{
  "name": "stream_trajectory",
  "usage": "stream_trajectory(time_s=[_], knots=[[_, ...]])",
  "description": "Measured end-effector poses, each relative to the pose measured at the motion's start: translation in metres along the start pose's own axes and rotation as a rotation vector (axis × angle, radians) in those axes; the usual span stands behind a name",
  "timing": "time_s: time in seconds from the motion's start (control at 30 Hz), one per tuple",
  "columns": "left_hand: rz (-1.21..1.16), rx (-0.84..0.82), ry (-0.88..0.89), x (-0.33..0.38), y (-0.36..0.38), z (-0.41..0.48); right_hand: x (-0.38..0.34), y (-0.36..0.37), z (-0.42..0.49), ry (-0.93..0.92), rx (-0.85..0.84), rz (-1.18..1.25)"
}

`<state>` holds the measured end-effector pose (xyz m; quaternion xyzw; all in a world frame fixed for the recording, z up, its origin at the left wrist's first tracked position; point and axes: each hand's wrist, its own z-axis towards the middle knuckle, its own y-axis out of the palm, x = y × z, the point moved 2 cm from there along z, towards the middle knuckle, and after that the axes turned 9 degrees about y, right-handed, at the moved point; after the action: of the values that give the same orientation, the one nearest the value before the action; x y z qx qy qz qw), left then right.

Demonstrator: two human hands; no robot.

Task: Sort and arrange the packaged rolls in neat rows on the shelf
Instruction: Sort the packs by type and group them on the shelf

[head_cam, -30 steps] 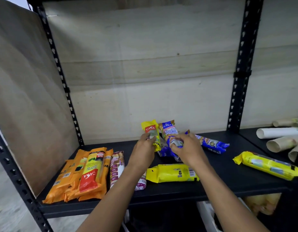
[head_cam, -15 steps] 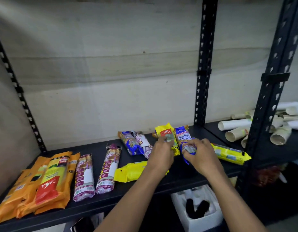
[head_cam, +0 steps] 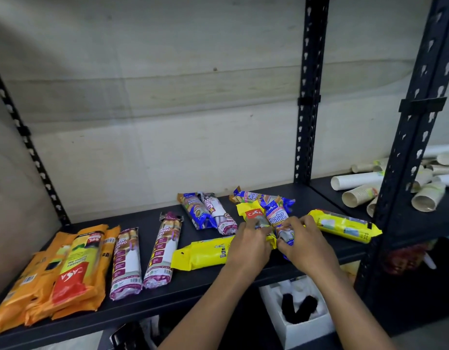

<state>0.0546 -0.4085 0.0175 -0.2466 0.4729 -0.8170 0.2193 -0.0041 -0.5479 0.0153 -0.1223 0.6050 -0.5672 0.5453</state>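
Note:
On the black shelf (head_cam: 168, 296) my left hand (head_cam: 248, 246) grips a small yellow roll pack (head_cam: 252, 213). Right beside it my right hand (head_cam: 301, 243) holds a blue roll pack (head_cam: 275, 214). Another blue pack (head_cam: 251, 195) lies behind them. A yellow pack (head_cam: 203, 255) lies crosswise under my left wrist, and a second one (head_cam: 344, 224) lies at the right. Two purple-and-white rolls (head_cam: 126, 263) (head_cam: 163, 251) lie side by side in the middle. A blue roll (head_cam: 197, 210) and a purple roll (head_cam: 221, 213) rest further back. Orange packs (head_cam: 64, 271) are stacked at the left.
Black perforated uprights (head_cam: 308, 97) (head_cam: 410, 137) frame the shelf at the right. Paper cup stacks (head_cam: 359, 194) lie on the neighbouring shelf. A white box (head_cam: 304, 327) with dark items sits below. A plywood panel (head_cam: 6, 198) closes the left side.
The view has swung left and down, bringing the purple rolls and cups into sight. Both hands have kept their hold on the yellow and blue packs and drawn them slightly nearer.

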Motion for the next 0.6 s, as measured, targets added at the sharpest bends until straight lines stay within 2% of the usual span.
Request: stream_trajectory(time_s=[0.17, 0.3, 0.47, 0.6], knots=[[0.097, 0.007, 0.063, -0.006, -0.002, 0.001, 0.002, 0.002, 0.003, 0.002, 0.006, -0.018], [0.051, 0.019, 0.072, -0.011, -0.002, -0.002, 0.0, 0.003, 0.003, 0.009, 0.036, -0.08], [-0.069, 0.127, 0.024, -0.023, -0.017, -0.01, -0.025, -0.002, 0.003, -0.103, 0.21, -0.083], [-0.053, 0.157, -0.055, -0.048, -0.031, -0.018, -0.06, 0.005, 0.007, -0.178, 0.123, 0.035]])
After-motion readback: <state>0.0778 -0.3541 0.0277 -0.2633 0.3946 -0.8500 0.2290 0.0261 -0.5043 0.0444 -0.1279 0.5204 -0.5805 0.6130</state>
